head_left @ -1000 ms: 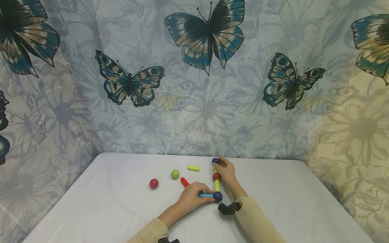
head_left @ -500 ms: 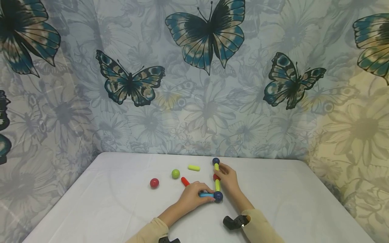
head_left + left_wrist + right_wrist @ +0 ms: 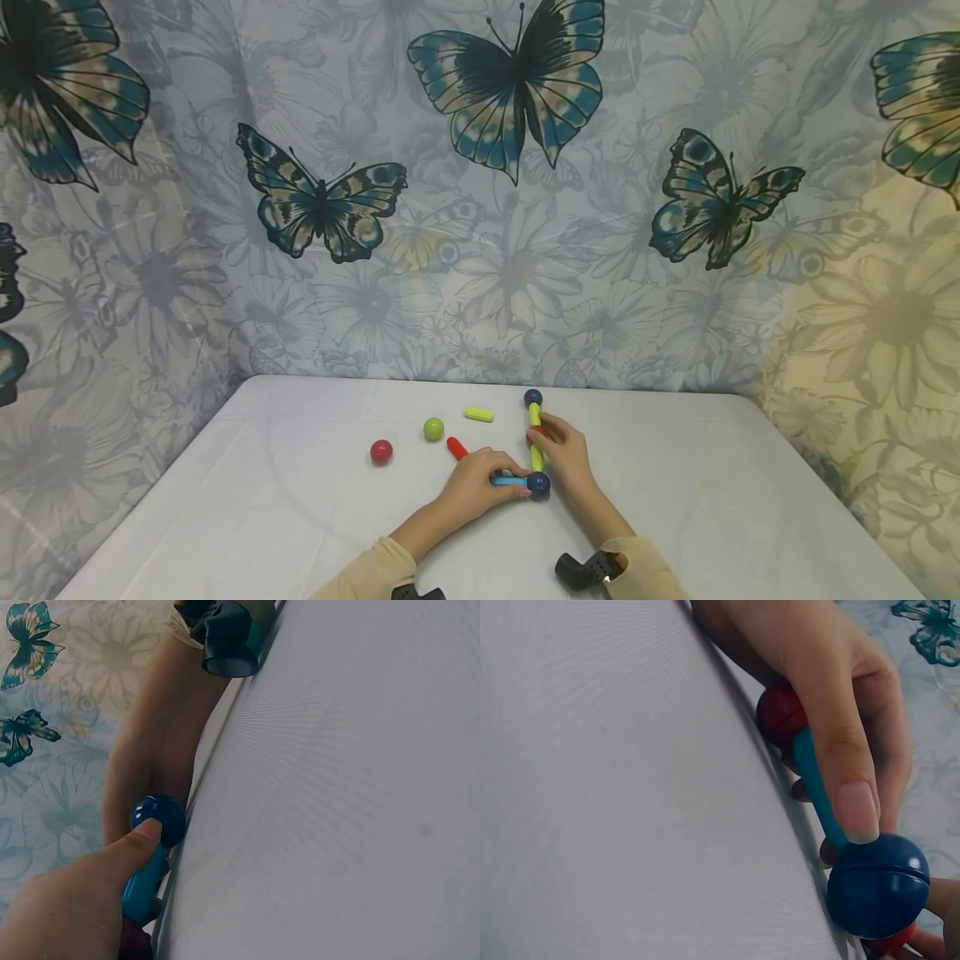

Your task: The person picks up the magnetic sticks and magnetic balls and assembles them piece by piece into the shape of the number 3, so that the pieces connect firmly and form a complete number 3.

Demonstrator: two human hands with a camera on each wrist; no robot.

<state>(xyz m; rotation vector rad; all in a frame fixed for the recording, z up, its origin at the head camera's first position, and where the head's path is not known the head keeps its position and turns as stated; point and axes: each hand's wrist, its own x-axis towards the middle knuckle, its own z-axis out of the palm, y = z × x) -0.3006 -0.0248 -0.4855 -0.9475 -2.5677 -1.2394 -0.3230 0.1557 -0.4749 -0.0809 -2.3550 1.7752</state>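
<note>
In the head view my left hand grips a light blue stick with its thumb toward a dark blue ball at the stick's right end. A red ball shows at the stick's other end in the right wrist view. From the dark blue ball a yellow-green stick runs away to a middle red ball. Another yellow-green stick continues to a far dark blue ball. My right hand pinches the middle red ball, partly covering it.
On the white table lie a loose red ball, a green ball and a short yellow-green stick. A red stick pokes out behind the left hand. Butterfly-patterned cloth hangs behind the table.
My right hand has come nearer along the chain, from the far dark blue ball over the yellow-green stick to the middle red ball. The left hand stays in place.
</note>
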